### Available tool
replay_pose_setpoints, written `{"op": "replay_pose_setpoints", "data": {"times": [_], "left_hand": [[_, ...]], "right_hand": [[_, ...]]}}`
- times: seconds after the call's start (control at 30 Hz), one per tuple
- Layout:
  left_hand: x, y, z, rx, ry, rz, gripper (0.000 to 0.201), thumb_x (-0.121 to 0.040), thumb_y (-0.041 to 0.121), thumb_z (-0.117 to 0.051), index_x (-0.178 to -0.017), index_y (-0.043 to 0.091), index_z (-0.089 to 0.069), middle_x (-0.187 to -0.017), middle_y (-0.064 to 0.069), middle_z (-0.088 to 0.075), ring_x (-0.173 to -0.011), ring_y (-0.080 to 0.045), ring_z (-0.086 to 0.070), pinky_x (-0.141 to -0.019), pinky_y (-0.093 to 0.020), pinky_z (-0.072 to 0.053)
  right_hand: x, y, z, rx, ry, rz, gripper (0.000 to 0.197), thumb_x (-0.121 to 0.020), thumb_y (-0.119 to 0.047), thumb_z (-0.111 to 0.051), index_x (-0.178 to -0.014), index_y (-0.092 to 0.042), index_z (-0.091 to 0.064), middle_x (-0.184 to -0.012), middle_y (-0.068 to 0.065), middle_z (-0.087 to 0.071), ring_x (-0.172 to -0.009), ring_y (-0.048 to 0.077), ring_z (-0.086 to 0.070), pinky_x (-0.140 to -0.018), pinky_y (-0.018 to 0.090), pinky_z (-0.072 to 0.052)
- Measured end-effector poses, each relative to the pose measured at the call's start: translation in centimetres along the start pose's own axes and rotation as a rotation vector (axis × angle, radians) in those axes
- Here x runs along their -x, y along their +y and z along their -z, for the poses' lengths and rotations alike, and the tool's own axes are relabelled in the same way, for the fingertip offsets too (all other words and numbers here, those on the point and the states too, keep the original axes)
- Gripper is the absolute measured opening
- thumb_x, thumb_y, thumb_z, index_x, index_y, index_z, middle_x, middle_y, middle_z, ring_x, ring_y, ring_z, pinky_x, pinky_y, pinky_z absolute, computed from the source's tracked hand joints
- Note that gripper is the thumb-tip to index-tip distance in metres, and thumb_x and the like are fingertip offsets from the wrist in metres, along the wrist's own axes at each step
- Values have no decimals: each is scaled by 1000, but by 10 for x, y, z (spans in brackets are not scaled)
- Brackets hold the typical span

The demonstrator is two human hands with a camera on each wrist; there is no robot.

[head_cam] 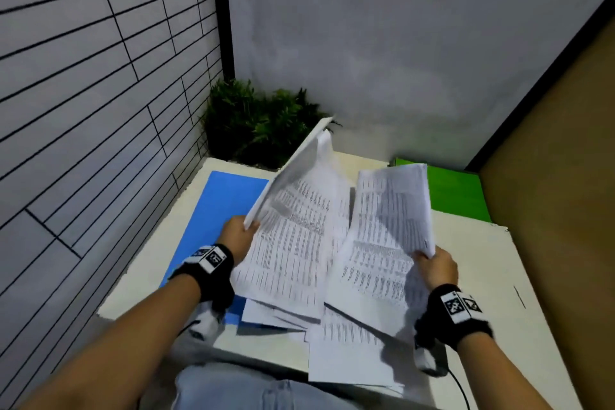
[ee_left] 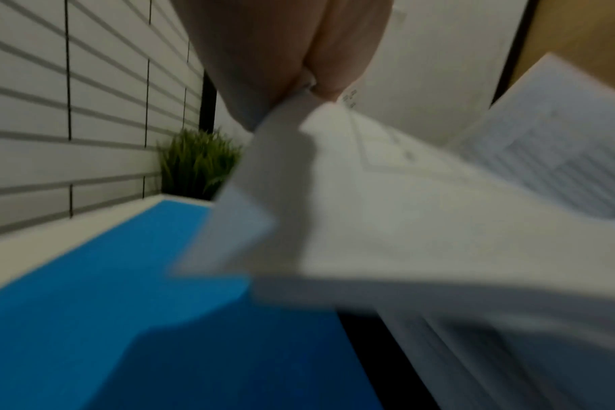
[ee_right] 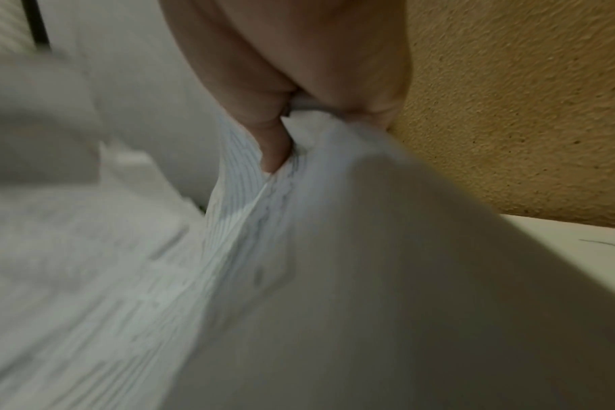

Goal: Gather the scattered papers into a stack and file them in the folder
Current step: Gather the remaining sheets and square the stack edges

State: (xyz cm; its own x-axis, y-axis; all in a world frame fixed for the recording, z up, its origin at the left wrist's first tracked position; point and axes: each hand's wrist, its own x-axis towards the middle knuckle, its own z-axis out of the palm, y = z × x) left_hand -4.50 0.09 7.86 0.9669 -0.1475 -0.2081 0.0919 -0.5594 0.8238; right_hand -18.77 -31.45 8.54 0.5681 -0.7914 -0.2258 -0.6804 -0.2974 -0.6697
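My left hand (head_cam: 241, 233) pinches the corner of a bundle of printed white papers (head_cam: 296, 220) lifted and tilted above the table; the pinch (ee_left: 309, 86) shows close up in the left wrist view. My right hand (head_cam: 432, 263) grips another sheaf of printed papers (head_cam: 389, 220), its thumb (ee_right: 274, 141) pressed into the sheets (ee_right: 264, 222). More loose papers (head_cam: 346, 346) lie on the table near the front edge, some overhanging it. A blue folder (head_cam: 216, 213) lies flat at the left, partly under the papers (ee_left: 404, 222); it is also in the left wrist view (ee_left: 123, 277).
A green folder (head_cam: 456, 190) lies at the table's back right. A potted green plant (head_cam: 259, 123) stands in the back left corner by the tiled wall (head_cam: 83, 93). A brown board wall (head_cam: 565, 210) borders the white table (head_cam: 482, 276) on the right.
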Motion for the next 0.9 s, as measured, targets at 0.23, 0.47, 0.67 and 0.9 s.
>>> {"op": "replay_pose_setpoints", "data": {"times": [0.23, 0.47, 0.67, 0.9], "left_hand": [[-21, 45, 71, 116, 116, -137, 17, -91, 20, -49, -78, 11, -55, -60, -9, -38, -55, -19, -31, -52, -28, -25], [-40, 70, 123, 278, 271, -166, 23, -92, 21, -49, -69, 17, -48, -60, 0, -40, -55, -14, -37, -48, -24, -30], [-70, 66, 144, 498, 319, -142, 38, -85, 30, -57, -105, -2, -54, -89, -11, -59, -90, -32, -59, -80, -39, -50], [-67, 73, 85, 637, 5, -74, 26, -86, 12, -59, -110, 1, -58, -115, -17, -60, -81, -23, -62, -88, -44, -51]], "right_hand": [[17, 6, -14, 108, 24, -61, 26, -89, -11, -54, -110, 2, -61, -104, 30, -64, -98, 43, -60, -71, 32, -39], [11, -11, -10, 118, 55, -6, 26, -88, -14, -56, -108, 2, -62, -99, 28, -65, -88, 39, -61, -70, 30, -38], [-2, -49, 7, -65, 96, 19, 28, -86, -12, -59, -104, 9, -58, -85, 19, -55, -77, 30, -51, -68, 30, -36], [12, -110, 7, -578, -150, 134, 19, -88, -2, -54, -106, 4, -58, -95, 15, -63, -78, 23, -60, -70, 25, -49]]}}
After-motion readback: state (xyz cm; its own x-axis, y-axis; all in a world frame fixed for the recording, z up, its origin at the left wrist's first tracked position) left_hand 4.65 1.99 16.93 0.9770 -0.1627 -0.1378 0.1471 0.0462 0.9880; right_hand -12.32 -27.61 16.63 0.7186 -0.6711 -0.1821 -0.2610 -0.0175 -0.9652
